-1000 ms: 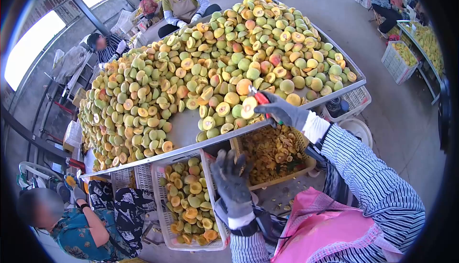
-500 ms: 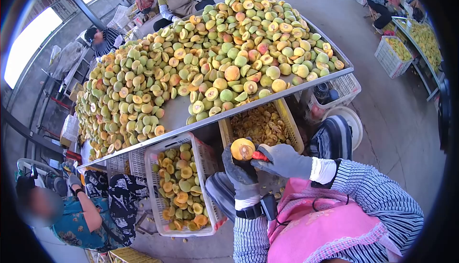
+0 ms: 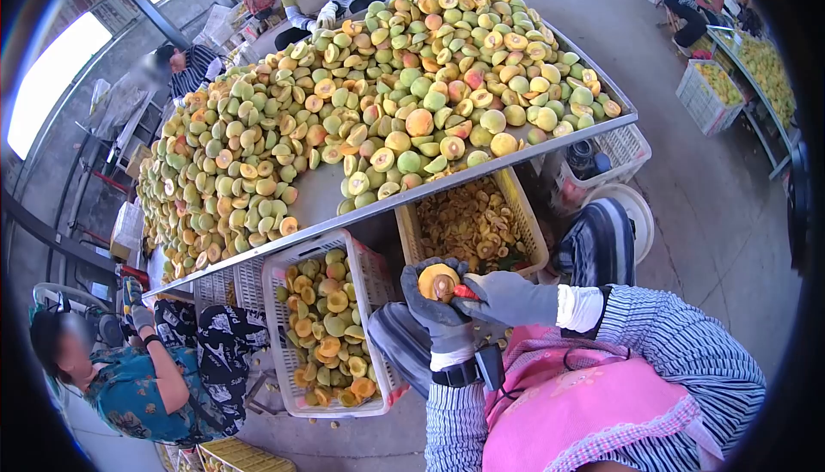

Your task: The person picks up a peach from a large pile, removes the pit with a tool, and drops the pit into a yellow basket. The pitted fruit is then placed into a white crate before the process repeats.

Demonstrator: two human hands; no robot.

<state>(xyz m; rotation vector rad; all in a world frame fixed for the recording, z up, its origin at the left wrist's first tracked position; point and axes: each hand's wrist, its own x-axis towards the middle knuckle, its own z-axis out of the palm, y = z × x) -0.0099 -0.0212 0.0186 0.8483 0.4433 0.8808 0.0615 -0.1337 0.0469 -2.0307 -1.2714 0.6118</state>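
My left hand [image 3: 434, 304], in a grey glove, is closed around a halved orange-yellow fruit [image 3: 436, 281], whose cut face with the brown pit shows. Just to its right, my right hand [image 3: 511, 298], also gloved in grey, is wrapped round a small tool with a red part [image 3: 465, 292] that touches the fruit's edge. The tool's blade cannot be made out. Both hands are above my lap, in front of a yellow crate [image 3: 537, 249] of pits and scraps.
A metal-edged table [image 3: 378, 214] bears a large heap of fruit [image 3: 344, 111]. A white crate [image 3: 277, 343] of halves stands left of my knee, a white bucket [image 3: 640, 214] right of it. One co-worker [image 3: 146, 386] sits at the left; others are behind the table.
The fruit in my left hand has tilted, and its pit now shows more plainly. The co-worker behind the table has reached a gloved hand to the heap.
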